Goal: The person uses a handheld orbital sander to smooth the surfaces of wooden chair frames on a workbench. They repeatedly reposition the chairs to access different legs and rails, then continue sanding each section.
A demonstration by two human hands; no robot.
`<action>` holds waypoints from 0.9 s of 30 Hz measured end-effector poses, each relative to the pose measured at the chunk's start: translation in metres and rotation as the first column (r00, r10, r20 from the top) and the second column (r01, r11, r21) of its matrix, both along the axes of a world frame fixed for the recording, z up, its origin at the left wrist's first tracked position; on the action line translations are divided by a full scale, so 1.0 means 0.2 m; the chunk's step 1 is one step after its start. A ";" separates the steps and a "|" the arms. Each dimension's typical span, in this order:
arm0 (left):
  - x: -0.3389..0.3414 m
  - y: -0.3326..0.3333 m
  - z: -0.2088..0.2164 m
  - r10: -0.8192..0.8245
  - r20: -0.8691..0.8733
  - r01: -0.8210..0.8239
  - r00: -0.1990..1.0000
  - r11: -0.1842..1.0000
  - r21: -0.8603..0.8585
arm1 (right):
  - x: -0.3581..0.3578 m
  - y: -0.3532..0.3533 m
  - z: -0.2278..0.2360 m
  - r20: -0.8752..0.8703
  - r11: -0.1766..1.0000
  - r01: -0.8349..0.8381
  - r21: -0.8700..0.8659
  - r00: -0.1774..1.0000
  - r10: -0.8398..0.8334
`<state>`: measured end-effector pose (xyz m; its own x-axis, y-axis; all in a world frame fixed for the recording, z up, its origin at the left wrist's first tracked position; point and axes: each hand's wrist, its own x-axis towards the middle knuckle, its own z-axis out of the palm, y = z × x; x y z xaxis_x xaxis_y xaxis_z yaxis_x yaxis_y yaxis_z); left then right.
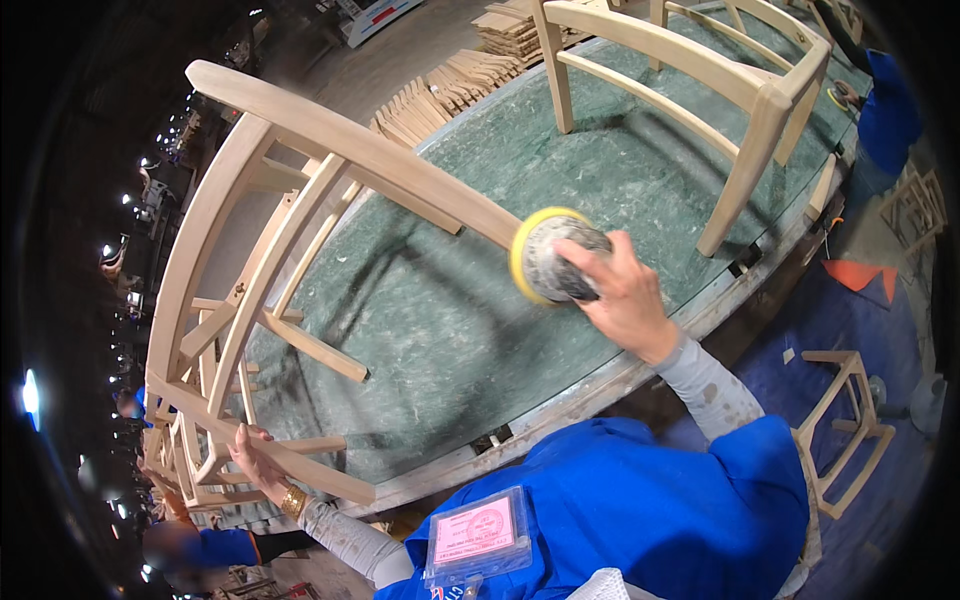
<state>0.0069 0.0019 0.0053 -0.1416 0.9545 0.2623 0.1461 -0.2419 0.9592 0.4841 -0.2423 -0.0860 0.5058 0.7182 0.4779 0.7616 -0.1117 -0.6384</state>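
Note:
My right hand (628,295) grips a round sander (558,250) with a yellow rim and a grey, worn body. The sander's pad is at the end of a long pale leg of a wooden chair frame (340,135). Whether the pad presses on the wood or sits just off it, I cannot tell. That frame lies tipped on its side on the green-topped table (450,330). At its lower left corner, my left hand (258,464) holds the chair frame near a joint, fingers partly hidden behind the wood. A gold band circles my left wrist.
A second chair frame (680,80) stands at the far right of the table. Stacked wooden parts (440,95) lie beyond the far edge. Other people's blue sleeves show at the right (885,125) and lower left (225,547). Another frame (848,435) rests on the floor at right.

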 end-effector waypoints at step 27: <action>0.02 0.01 0.02 -0.024 0.028 0.024 0.999 1.000 0.014 | 0.01 -0.19 -0.11 -0.007 0.998 0.048 -0.048 0.999 -0.048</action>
